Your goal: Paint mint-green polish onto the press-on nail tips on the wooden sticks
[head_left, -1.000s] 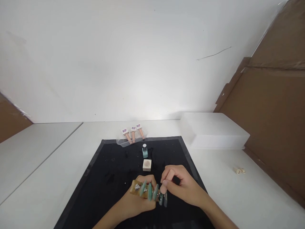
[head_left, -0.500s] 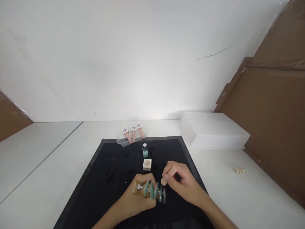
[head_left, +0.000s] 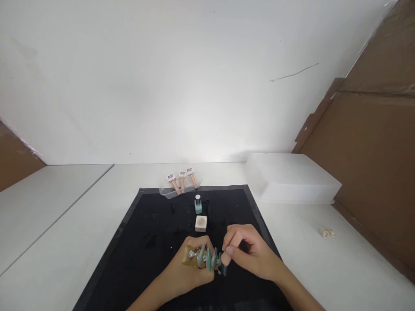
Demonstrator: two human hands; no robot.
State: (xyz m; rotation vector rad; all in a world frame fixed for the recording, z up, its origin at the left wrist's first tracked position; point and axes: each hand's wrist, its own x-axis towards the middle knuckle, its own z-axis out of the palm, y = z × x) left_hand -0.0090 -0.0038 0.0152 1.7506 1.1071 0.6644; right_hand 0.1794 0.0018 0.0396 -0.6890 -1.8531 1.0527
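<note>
My left hand is closed around a small amber-brown nail-tip stand. Green false nails stick up from it in a row on silvery posts, with a clearer one at the right end. In my right hand is a pinkish nail polish brush cap, pinched between thumb and fingers. Its lower end is right at the rightmost nails; the bristles are too small or hidden to make out. Beyond my hands stand a square white pot with a round beige top and a teal nail polish bottle.
A black mat lies under my hands. At its back edge, a clear tray holds three white bottles with pink caps. A translucent white box stands at the right, and small cream-coloured rings lie on the white table.
My right hand has moved slightly down with the brush cap, whose lower end now meets the rightmost nails. My left hand with the stand has hardly moved.
</note>
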